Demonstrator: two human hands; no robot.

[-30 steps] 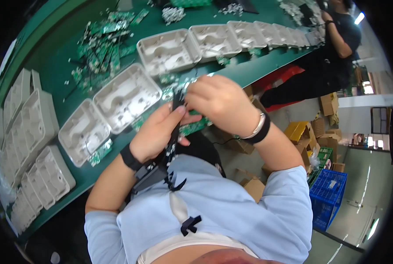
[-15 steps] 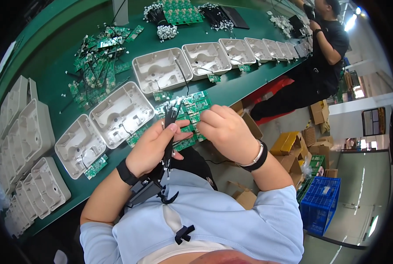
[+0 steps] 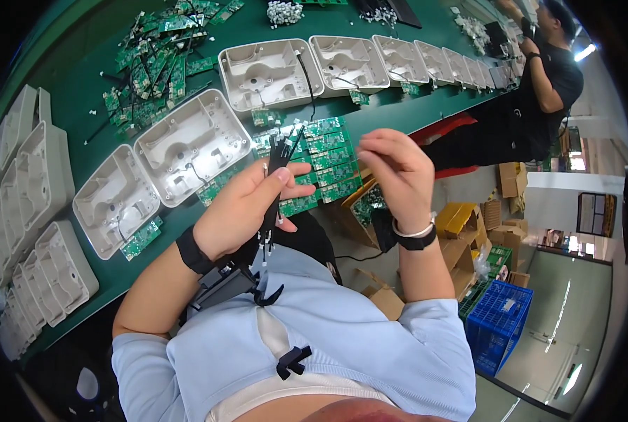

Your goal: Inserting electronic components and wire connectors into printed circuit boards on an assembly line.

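Note:
My left hand (image 3: pixel 240 211) is closed around a bundle of black cables (image 3: pixel 270 211) with small white connectors at the ends. Behind the bundle, a panel of green circuit boards (image 3: pixel 333 156) lies at the table's near edge. To the right of this panel my right hand (image 3: pixel 402 176) is raised in the air, its fingers loosely bent and thumb slightly apart, with nothing visible between them. Just beyond my left hand, a light grey plastic housing (image 3: pixel 194 151) lies open side up, a thin cable inside and a small green circuit board (image 3: pixel 217 186) beside it.
More housings (image 3: pixel 272 74) run in a row along the green table (image 3: pixel 391 112). Stacked housings (image 3: pixel 33 183) stand at the left. A heap of circuit boards (image 3: pixel 159 67) lies at the back. On the right are a co-worker (image 3: pixel 553 77), cardboard boxes (image 3: pixel 461 221) and a blue crate (image 3: pixel 498 323).
My right hand has moved right, away from the circuit board panel, and its fingers have loosened. The left hand still grips the cable bundle. The whole view has shifted slightly.

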